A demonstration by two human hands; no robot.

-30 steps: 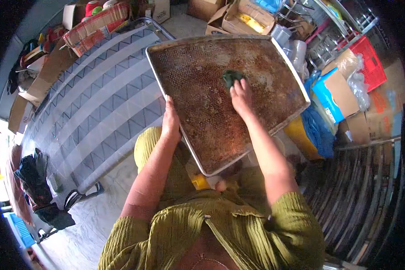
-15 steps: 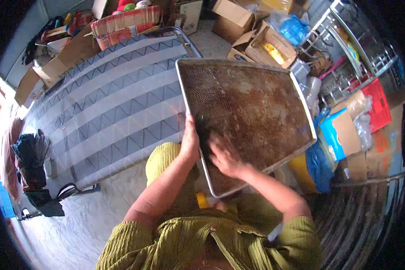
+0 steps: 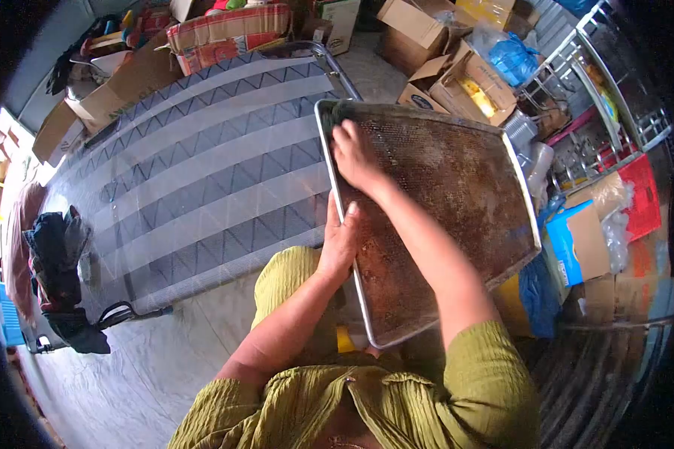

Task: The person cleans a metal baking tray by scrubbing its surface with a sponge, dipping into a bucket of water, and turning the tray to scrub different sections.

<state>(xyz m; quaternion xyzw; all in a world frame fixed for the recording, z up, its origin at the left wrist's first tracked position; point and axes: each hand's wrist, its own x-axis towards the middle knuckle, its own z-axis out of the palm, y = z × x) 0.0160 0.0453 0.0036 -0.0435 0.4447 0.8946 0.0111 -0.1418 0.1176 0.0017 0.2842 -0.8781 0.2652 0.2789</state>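
Up to the far left corner of the brown-stained perforated baking tray (image 3: 457,191) has moved the person's right hand (image 3: 358,161), its bent fingers against a dark green scouring pad (image 3: 338,114) (whether they pinch it, one cannot tell). The left hand (image 3: 340,238) clasps the tray's left rim. The tray is before the person's body, beside a striped metal-framed cot (image 3: 202,172).

Metal tray (image 3: 449,179) is caked in rough, matt crud tbh, and edged by a way smoother, shinier rim (image 3: 522,191).
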